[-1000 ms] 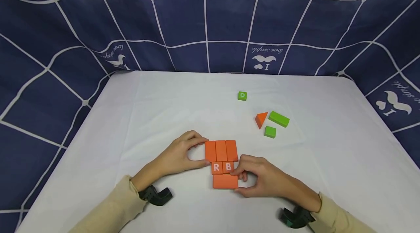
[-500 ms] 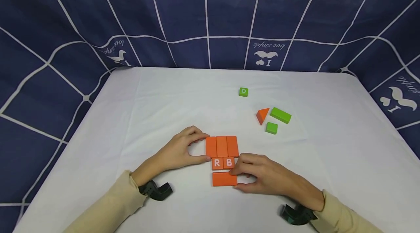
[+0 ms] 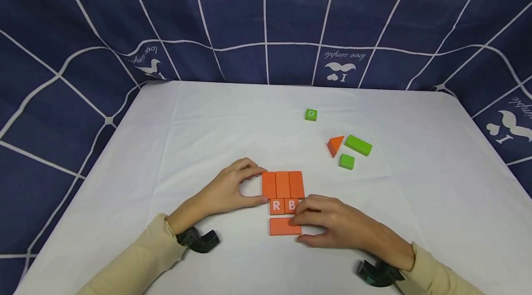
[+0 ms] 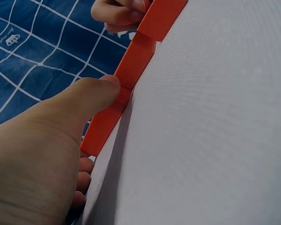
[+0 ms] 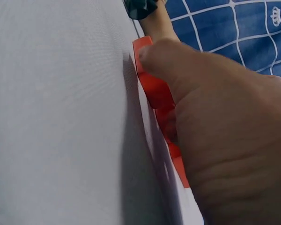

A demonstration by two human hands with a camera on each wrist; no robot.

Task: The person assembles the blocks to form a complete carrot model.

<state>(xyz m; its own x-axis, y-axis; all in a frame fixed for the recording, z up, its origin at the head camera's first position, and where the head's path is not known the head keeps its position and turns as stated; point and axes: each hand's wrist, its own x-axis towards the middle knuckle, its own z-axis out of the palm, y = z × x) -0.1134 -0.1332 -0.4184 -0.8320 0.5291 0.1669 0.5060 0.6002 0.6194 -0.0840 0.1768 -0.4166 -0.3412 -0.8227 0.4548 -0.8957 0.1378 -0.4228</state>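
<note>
Across the white-covered table (image 3: 216, 119), my left hand (image 3: 228, 191) steadies the three upper orange blocks (image 3: 283, 184), its thumb and a finger gripping the leftmost block (image 3: 269, 185) at its near and far ends. My right hand (image 3: 332, 221) pinches the right end of the lower orange block (image 3: 280, 227), thumb at its near edge, a finger over its far side; this block lies flat in front of me, a narrow gap apart from the small letter blocks. I judge it light and stiff, hard to harm, perhaps a little slick on its flat faces, so I'd take it by the two long edges, gently, since a nudge could skew its neighbours. The long green block (image 3: 359, 145) would handle alike, well apart to the right, near the orange triangle (image 3: 335, 146), best held by its flat sides. Smallest are the R block (image 3: 277, 207) and B block (image 3: 290, 206), touching the upper row, the plain green block (image 3: 347, 161) and the D block (image 3: 311, 115): fingertip work. I see no container.
</note>
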